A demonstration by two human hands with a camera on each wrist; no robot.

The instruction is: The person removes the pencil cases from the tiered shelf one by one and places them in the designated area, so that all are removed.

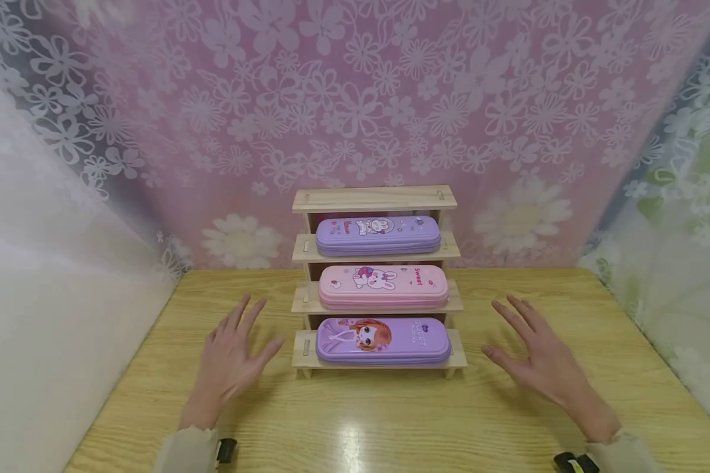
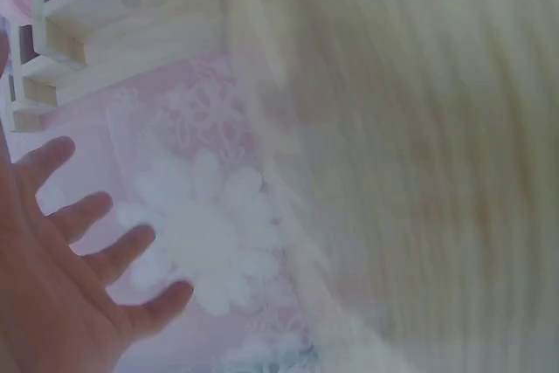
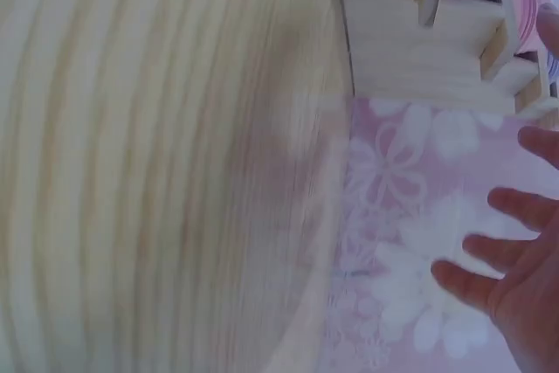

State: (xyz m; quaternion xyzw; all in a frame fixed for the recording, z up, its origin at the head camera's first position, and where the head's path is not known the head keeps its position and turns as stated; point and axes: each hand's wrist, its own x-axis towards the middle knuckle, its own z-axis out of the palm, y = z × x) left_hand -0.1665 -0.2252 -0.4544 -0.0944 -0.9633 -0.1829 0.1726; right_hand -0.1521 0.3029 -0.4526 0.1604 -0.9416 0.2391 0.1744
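Observation:
A stepped wooden rack (image 1: 375, 198) stands on the table, bearing three zipped pencil cases, one per lower tier. The upper pencil case (image 1: 378, 236) is lilac with a cartoon character, the middle pencil case (image 1: 384, 287) is pink with a white rabbit, and the bottom pencil case (image 1: 384, 340) is purple with a red-haired girl. My left hand (image 1: 231, 361) is held left of the rack with fingers spread, holding nothing. On the other side, my right hand (image 1: 541, 361) is likewise spread and bare. Both wrist views show the rack's side beyond the fingers.
The wood-grain table (image 1: 355, 420) extends around the rack. Behind it hangs a pink flowered cloth (image 1: 355, 98). A white surface (image 1: 47, 263) bounds the left side, and a pale floral cloth (image 1: 680, 230) the right.

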